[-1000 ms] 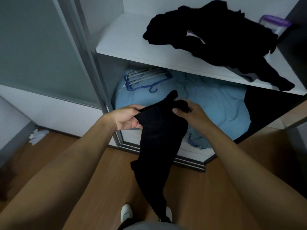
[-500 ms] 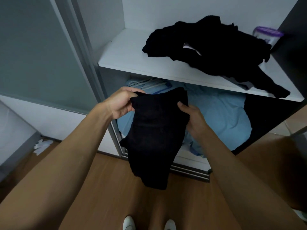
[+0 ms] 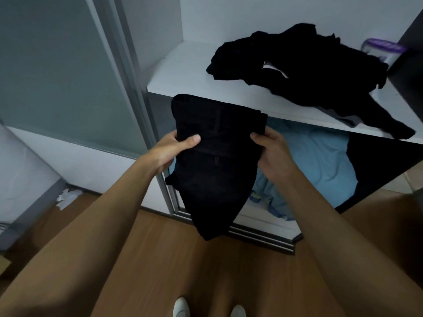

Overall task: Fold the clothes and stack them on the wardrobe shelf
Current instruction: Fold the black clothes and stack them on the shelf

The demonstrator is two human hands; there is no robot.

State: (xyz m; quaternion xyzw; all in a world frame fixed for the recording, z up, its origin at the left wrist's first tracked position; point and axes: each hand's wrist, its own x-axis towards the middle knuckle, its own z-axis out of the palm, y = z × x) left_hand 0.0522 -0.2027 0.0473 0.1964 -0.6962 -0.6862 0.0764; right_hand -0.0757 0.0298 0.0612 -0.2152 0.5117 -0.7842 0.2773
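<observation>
Left hand (image 3: 176, 149): grips the left edge of the black garment (image 3: 215, 170), with the thumb laid flat across its near face and the fingers hidden behind the cloth
Right hand (image 3: 272, 154): grips the right edge of the same garment at about the same height, thumb on the near face and fingers curled out of sight behind it
Both hands: closed on the cloth, with the garment stretched between them
Black garment: folded into a broad panel and held up in the air in front of the wardrobe; its top fold lies across the front edge of the shelf in this view, and whether it touches the shelf cannot be told; the lower part hangs down and narrows to an end above the door track (image 3: 263, 236)
Wardrobe shelf (image 3: 183, 72): white, far from the person, bare on its left part
Pile of black clothes (image 3: 309, 72): lies unfolded and rumpled on the right part of the shelf; one strip trails to the front edge at the far right, and a small pale label shows in the middle
Container with purple lid (image 3: 382, 48): at the far right of the shelf, just behind the pile
Blue bedding (image 3: 320, 161): bunched in the compartment below the shelf, behind the right hand
Sliding door (image 3: 57, 76): grey panel to the left of the shelf
Floor (image 3: 206, 271): brown wood, with a white scrap (image 3: 67, 196) at the left by the wall
White shoes (image 3: 180, 308): two toes at the near edge
</observation>
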